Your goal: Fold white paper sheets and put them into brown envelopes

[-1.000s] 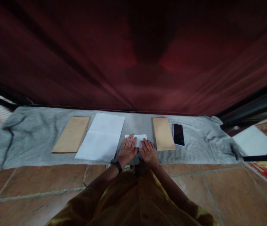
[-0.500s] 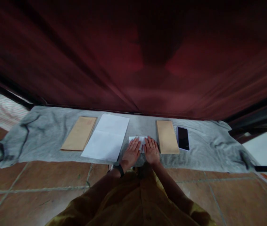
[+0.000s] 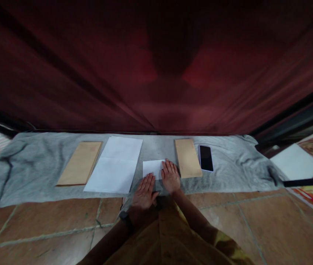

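A small folded white sheet of paper (image 3: 153, 168) lies flat on the grey cloth in front of me. My right hand (image 3: 171, 177) rests with fingers stretched out over the paper's right end. My left hand (image 3: 144, 193), a dark watch on its wrist, lies flat with its fingertips at the paper's lower left edge and its thumb apart. To the left is a stack of larger white paper (image 3: 114, 163) with a crease across it. A brown envelope (image 3: 189, 158) sits just right of my right hand.
More brown envelopes (image 3: 80, 163) lie left of the white stack. A phone (image 3: 206, 158) with a dark screen is right of the right-hand envelope. The grey cloth (image 3: 234, 162) covers a narrow surface before a dark red fabric wall (image 3: 156, 103). Tiled floor (image 3: 51, 217) shows below.
My left hand has slid down and back off most of the folded paper, uncovering its left part. My right hand stays on the right end. The whole view has shifted slightly.
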